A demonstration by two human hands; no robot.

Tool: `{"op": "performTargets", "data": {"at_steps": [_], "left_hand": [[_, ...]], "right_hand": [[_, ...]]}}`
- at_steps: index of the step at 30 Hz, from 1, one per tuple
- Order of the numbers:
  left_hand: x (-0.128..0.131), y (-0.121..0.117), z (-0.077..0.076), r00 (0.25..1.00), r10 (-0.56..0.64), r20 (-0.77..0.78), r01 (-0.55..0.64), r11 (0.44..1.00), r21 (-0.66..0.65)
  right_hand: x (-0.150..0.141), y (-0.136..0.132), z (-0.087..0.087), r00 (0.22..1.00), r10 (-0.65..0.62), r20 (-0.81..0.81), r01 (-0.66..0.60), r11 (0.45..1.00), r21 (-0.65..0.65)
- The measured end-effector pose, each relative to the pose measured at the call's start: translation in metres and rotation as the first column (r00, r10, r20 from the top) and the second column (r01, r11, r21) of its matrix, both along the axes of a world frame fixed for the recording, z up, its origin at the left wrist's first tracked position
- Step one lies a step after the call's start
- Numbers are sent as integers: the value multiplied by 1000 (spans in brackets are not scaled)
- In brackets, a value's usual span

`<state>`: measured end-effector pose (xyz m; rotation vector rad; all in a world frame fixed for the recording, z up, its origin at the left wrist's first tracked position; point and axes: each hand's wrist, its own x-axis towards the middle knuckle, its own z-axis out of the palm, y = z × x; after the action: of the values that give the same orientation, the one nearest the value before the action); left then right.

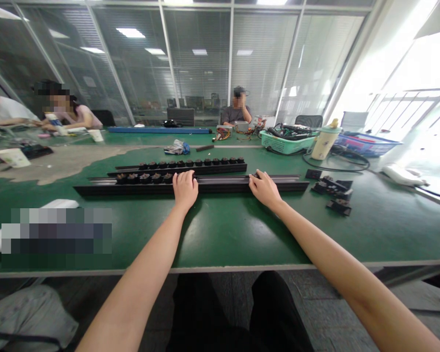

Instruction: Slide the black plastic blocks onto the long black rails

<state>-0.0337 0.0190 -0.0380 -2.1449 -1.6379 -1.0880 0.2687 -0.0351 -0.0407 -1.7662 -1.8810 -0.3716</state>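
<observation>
A long black rail [227,187] with a silvery channel lies crosswise on the green table in front of me. Several small black modules [143,178] sit in a row on its left half. My left hand [185,189] is closed over the rail just right of that row; what lies under its fingers is hidden. Toward the rail's right end, my right hand [266,189] pinches a small black part [256,174] at the channel, mostly covered by the fingers. Behind lies a second black rail [220,168], lined with similar modules.
Loose black modules [333,188] lie right of the rail. Farther back are a green basket [288,144] of cables, a cream tumbler [324,142], grey-blue gloves [177,147] and a long blue bar [157,130]. Other people sit at the far side and left.
</observation>
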Motion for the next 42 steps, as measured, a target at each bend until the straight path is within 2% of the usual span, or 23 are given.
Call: {"op": "performTargets", "data": {"at_steps": [6,16,29,42], "left_hand": [[1,0,1,1000,-2,8,3,1000,-5],[1,0,1,1000,-5,13,5,1000,-14],[1,1,1,1000,-2,-4,2,1000,-20],[1,1,1,1000,-15,14,16,1000,-20]], "right_hand": [[5,4,-1,999,0,46,-1,1000,31],[8,5,-1,999,-16,33,15,1000,17],[9,2,2,993,-75,90,73,997,28],[17,2,5,992,-119,46,118,993,14]]}}
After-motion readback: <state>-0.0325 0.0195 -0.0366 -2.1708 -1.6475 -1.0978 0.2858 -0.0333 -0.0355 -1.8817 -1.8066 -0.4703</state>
